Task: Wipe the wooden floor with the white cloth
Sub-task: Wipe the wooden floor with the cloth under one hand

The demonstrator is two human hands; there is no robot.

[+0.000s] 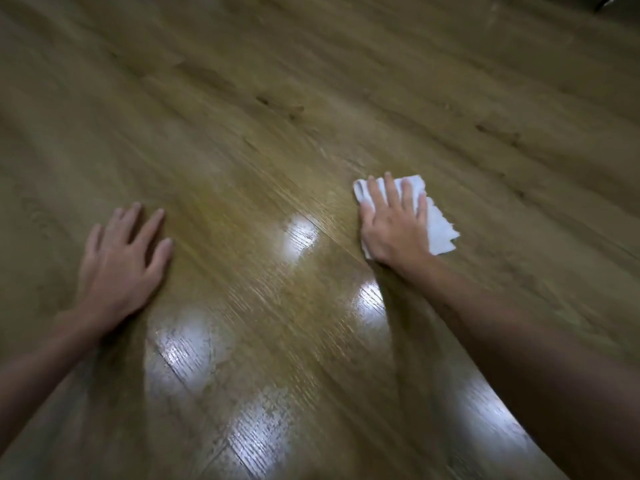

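Observation:
The wooden floor [277, 140] fills the view, brown planks running diagonally, with bright light reflections in the lower middle. A white cloth [441, 230] lies flat on the floor at the right of centre, its edges ragged. My right hand [394, 225] presses down on the cloth with fingers spread flat; the cloth shows beyond the fingertips and to the right of the palm. My left hand [121, 261] rests flat on the bare floor at the left, fingers apart, holding nothing.
A dark object [606, 1] shows at the top right corner, too cropped to identify. Both forearms reach in from the bottom corners. Open floor stretches ahead and to both sides.

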